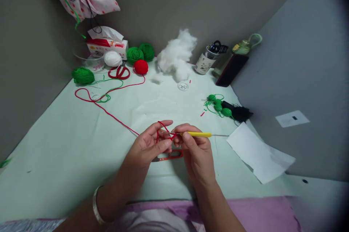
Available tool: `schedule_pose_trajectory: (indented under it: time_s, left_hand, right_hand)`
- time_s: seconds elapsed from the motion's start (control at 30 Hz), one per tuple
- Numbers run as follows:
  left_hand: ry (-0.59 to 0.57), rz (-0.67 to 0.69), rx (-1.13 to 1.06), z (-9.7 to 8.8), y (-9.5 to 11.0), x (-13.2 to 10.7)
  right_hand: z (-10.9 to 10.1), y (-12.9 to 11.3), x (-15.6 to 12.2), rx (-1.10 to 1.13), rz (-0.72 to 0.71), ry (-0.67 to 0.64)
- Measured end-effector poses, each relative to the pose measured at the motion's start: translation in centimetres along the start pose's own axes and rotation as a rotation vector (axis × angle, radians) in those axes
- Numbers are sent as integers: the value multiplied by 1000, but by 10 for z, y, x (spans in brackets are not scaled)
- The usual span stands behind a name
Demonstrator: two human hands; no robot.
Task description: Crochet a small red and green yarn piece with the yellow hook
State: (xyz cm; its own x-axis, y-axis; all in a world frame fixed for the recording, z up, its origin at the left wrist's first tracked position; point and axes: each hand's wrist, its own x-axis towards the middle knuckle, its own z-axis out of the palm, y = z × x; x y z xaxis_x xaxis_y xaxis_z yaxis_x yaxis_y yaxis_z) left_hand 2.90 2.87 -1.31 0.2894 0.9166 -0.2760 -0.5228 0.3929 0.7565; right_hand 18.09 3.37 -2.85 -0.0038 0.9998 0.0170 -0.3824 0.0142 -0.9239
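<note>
My right hand (197, 150) grips a crochet hook (196, 134) by its yellow handle, its thin metal tip pointing left. Red yarn (117, 120) runs over the fingers of my left hand (149, 143), whose thumb and fingers pinch the yarn close to the hook's tip. Between the two hands, a small loop of red yarn meets the hook. From my left hand the strand trails back across the table to a red yarn ball (140, 67). Partly hidden beneath my hands lie orange-handled thread snips (171, 155).
At the back stand green yarn balls (135, 55), white yarn (112, 58), red scissors (119, 72), a tissue box (109, 47), white stuffing (177, 56), a pen cup (205, 61) and a bottle (241, 47). Green beaded tassels (226, 111) and white paper (259, 154) lie at right.
</note>
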Motion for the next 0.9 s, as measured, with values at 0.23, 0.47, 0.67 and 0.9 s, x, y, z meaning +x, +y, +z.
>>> schedule_pose_trajectory:
  time_s: [0.23, 0.47, 0.67, 0.9]
  left_hand:
    - [0, 2, 52, -3, -2, 0]
    - [23, 3, 36, -1, 1, 0]
    - [58, 19, 39, -3, 6, -2]
    - [81, 62, 125, -10, 8, -5]
  right_hand:
    - [-3, 3, -1, -57, -30, -14]
    - [-2, 3, -2, -79, -84, -13]
    - [-1, 3, -2, -68, -76, 5]
    - [-2, 2, -4, -76, -101, 13]
